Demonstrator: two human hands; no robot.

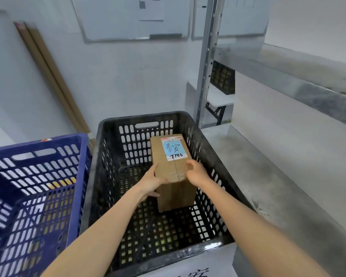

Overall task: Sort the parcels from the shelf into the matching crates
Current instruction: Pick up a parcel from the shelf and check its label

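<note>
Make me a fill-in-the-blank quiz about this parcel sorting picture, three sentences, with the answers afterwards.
1. The perforated plastic crate around the brown cardboard parcel is coloured ___.
2. The second plastic crate, at its left, is coloured ___.
3. The left hand and right hand both grip the cardboard ___.

Missing words: black; blue; parcel.

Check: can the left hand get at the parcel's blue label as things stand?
Probably yes. The left hand grips the parcel at its near left edge; the blue label lies uncovered further along the same top face, the right hand holds short of it, and the black crate is open above.
</note>
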